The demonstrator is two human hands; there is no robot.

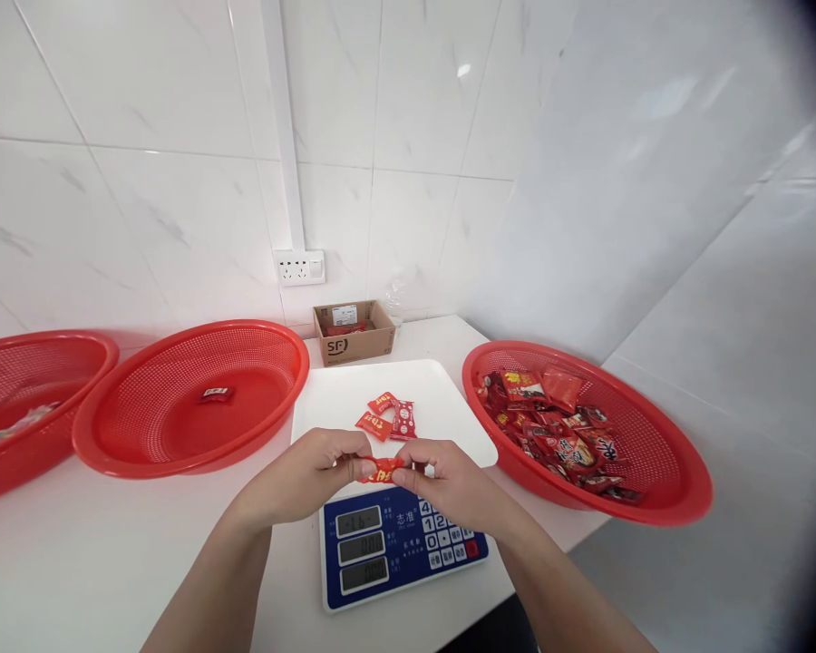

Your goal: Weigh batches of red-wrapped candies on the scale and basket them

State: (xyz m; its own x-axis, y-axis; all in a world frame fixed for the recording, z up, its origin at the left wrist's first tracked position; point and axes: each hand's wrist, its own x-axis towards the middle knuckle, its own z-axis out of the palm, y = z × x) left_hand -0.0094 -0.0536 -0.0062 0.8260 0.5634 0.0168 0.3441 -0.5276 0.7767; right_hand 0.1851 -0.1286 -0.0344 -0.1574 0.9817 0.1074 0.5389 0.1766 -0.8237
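Observation:
Between my two hands is a small red packet [382, 471] with yellow print, held just above the near edge of the scale's white pan [449, 399]. My left hand [319, 472] pinches its left end, and my right hand [439, 476] pinches the right end. Beyond my fingers several small red packets [404, 420] lie on the pan, one with a white dotted pattern. Below my wrists the scale's blue panel [404, 580] shows three displays and a keypad, partly covered by my right hand.
At the right stands a red perforated basket [680, 481] with many red packets. Left of the scale, another red basket [136, 453] holds one small packet; a third basket [47, 467] is cut off by the frame. A cardboard box [367, 345] sits by the wall under a socket [300, 268].

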